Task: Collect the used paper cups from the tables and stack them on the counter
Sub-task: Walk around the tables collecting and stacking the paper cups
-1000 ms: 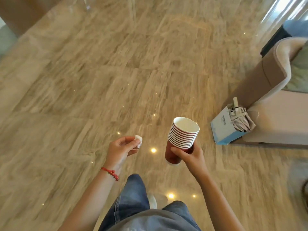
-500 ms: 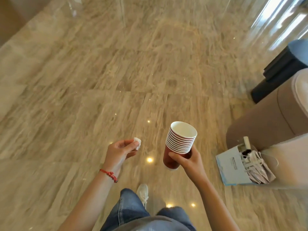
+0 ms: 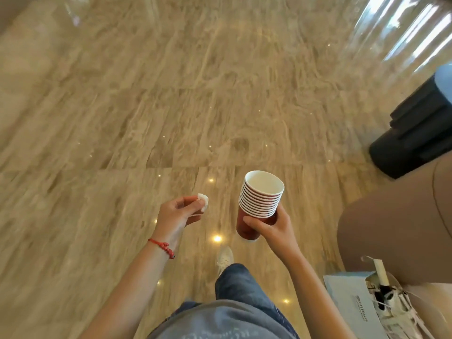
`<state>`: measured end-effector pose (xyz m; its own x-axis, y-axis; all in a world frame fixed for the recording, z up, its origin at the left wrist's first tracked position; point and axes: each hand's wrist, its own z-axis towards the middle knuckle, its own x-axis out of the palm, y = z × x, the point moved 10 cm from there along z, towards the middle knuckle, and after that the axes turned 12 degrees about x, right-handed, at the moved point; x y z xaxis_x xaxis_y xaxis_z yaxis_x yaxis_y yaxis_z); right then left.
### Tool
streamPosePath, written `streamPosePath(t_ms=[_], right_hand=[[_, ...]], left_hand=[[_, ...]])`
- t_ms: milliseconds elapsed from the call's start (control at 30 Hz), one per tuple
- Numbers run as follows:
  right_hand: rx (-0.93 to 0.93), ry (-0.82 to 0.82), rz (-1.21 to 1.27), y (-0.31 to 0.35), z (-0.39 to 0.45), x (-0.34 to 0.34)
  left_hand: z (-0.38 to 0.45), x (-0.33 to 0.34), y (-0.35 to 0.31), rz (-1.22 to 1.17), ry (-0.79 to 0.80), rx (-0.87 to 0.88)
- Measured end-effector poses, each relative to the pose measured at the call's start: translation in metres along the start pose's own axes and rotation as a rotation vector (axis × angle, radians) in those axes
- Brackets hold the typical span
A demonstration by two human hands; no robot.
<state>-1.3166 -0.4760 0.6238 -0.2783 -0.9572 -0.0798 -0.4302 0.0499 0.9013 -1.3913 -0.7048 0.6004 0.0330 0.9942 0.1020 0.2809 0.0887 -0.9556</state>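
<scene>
A stack of several red paper cups (image 3: 259,204) with white rims and a white inside is held upright in front of me, over the floor. My right hand (image 3: 274,228) grips the stack around its lower part. My left hand (image 3: 179,214), with a red cord bracelet on the wrist, pinches a small crumpled white tissue (image 3: 203,201) between thumb and fingers, a little left of the cups. No table or counter is in view.
Polished beige marble floor (image 3: 171,106) stretches ahead and to the left. A brown sofa arm (image 3: 391,228) is close on the right, with a light blue paper bag (image 3: 352,302) holding a folded umbrella at its foot. A black object (image 3: 413,140) stands beyond the sofa.
I have walked forward: the sofa and the blue bag slid toward the lower right of the view. Both hands keep the same hold on cups and tissue.
</scene>
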Motion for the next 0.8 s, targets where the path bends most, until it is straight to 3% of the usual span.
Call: streamPosePath(t_ms=[800], right_hand=[[0.003, -0.098, 0.008, 0.276, 0.555, 0.027]], left_hand=[[0.604, 0.117, -0.185, -0.020, 0.062, 0.035]])
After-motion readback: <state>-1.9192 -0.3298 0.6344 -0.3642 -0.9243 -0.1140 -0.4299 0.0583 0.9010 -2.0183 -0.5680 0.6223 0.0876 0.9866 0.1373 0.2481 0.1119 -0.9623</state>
